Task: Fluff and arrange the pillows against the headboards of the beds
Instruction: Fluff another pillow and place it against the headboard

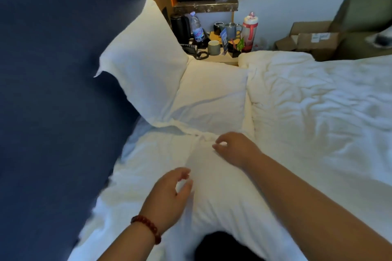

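A white pillow (pixel 146 63) leans upright against the dark blue headboard (pixel 53 91). A second white pillow (pixel 212 95) lies flat just in front of it. A third pillow (pixel 222 197) lies nearest me on the bed. My left hand (pixel 169 197), with a red bead bracelet at the wrist, hovers over the near pillow's left side, fingers loosely curled and holding nothing. My right hand (pixel 235 148) is at the near pillow's far end, fingers bent over the bunched fabric there; whether it grips the cloth is unclear.
A rumpled white duvet (pixel 318 108) covers the bed to the right. A bedside table (pixel 220 55) carries a kettle, a water bottle (pixel 197 27), cups, a phone and a red-and-white bottle (pixel 249 32). Cardboard boxes (pixel 307 38) stand beyond.
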The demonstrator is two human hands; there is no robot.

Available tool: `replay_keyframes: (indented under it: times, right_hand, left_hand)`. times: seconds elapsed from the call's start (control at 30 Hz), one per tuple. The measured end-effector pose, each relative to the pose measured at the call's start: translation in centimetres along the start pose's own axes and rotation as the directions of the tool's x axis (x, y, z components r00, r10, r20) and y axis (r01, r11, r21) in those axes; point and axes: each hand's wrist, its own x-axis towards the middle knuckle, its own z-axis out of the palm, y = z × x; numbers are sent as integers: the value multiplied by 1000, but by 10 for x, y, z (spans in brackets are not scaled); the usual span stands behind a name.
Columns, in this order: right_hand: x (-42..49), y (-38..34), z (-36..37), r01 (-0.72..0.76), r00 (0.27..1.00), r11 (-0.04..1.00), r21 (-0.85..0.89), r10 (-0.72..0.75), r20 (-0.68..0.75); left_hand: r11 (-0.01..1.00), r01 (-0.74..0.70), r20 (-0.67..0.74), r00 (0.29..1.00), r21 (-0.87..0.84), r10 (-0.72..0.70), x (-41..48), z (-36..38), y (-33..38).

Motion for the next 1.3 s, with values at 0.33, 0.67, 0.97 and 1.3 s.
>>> replay_keyframes:
  times: [0.33,0.67,0.97,1.3]
  right_hand:
    - [-169,-39,2,23,962,995,-100,-49,-267]
    - [-307,9,48,-252,953,951,-176,212,-218]
    - [-368,-14,70,-421,907,893,159,419,44]
    - [-367,1,59,-384,921,918,100,388,-24]
  left_hand:
    - [997,-72,-30,997,1,72,-156,-65,7]
    - [995,-86,241,966,-42,94,-198,-41,28]
    - [991,36,314,949,-127,6,-209,-4,20]
    - [921,282,245,945,-269,-218,-221,30,-3]
